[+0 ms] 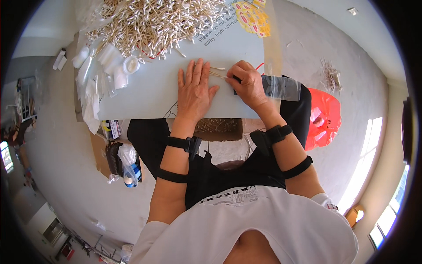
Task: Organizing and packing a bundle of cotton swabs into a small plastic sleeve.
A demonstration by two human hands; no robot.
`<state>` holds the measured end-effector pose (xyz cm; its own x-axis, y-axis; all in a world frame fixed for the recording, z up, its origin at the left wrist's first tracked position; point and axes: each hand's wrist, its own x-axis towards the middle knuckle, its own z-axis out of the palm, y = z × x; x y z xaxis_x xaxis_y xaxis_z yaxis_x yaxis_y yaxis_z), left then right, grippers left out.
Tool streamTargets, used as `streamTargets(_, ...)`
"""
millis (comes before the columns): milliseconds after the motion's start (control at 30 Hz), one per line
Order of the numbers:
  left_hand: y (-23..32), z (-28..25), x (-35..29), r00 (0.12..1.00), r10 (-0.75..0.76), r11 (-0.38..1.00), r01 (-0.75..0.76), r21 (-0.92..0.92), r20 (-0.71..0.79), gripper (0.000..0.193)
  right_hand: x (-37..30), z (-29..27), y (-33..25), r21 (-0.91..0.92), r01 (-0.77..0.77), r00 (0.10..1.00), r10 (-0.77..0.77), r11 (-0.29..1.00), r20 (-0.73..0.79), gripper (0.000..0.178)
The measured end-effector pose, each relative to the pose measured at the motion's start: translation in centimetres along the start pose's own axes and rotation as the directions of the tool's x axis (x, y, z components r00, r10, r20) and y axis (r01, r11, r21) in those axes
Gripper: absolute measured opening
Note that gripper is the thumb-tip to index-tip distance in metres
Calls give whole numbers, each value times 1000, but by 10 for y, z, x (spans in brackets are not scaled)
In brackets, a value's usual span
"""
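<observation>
Below the near edge of the bench, a cardboard box is seen with a layer of thin sticks at its bottom. On the bench top, the left hand is laid flat, its fingers extended and not closed around anything, beside a few cotton swabs. By the right hand, the grip's fingertips are brought together at the swabs' ends, apparently clamped on them. The swabs are slim and pale tan, tipped in white, and are laid roughly side by side between the hands. Partly beneath the right hand, a clear-and-dark plastic sleeve is stretched past the bench's side edge. Farther off, white cylindrical containers are clustered at left. The work is judged far from finished: only these few swabs are set apart, while a large, tangled pile is left unsorted at the far side, near yellow stickers.
</observation>
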<state>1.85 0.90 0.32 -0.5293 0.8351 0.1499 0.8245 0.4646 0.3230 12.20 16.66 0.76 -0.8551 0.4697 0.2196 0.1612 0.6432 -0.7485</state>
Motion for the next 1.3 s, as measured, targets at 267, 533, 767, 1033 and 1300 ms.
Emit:
streamTargets(267, 6, -2, 13, 1000, 13, 1000, -13, 10, -10, 76, -10, 5, -5, -35, 69, 995, -71, 997, -65, 15)
streamTargets(533, 7, 4, -2, 999, 24, 1000, -24, 8, 23, 82, -11, 4, -9, -53, 8, 1000, -9, 999, -16, 24)
streamTargets(767, 11, -1, -7, 999, -3, 1000, 2, 17, 42, 84, -12, 9, -11, -113, 35, 999, -38, 993, -28, 25)
streamTargets(1033, 27, -3, -19, 997, -36, 999, 37, -11, 62, 83, -9, 12, -8, -86, -37, 997, 31, 996, -66, 18)
streamTargets(1300, 33, 1, -23, 992, -69, 997, 70, -11, 103, 83, -18, 12, -7, -110, 91, 991, -101, 990, -83, 14)
